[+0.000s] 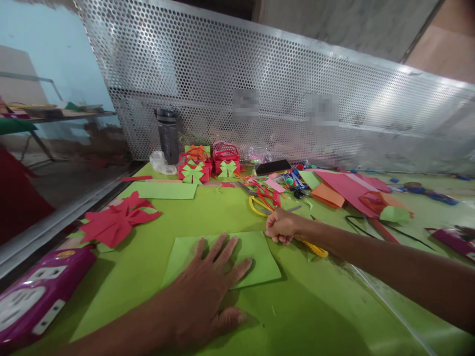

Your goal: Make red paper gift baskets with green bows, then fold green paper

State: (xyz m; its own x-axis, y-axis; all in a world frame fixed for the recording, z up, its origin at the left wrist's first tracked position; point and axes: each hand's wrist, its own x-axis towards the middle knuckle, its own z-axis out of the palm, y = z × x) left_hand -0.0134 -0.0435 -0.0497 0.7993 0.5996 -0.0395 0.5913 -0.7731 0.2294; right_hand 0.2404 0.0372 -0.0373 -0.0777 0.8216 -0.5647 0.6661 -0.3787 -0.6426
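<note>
My left hand (208, 282) lies flat with fingers spread on a light green sheet of paper (260, 252), pressing it to the green tabletop. At the sheet's far right corner, my right hand (281, 226) is closed in a fist. Whatever its fingers may hold is hidden. Just behind the fist lie yellow-handled scissors (256, 205), partly covered by it. A yellow box cutter (313, 248) rests under my right forearm.
Red and green cut-paper shapes (118, 220) lie left, behind a purple power strip (48, 291). Small red paper baskets (226, 165) with green bows and a dark bottle (168, 136) stand by the perforated metal panel (208, 64). Paper scraps, a black phone (273, 167) and coloured sheets (345, 190) cover the back right.
</note>
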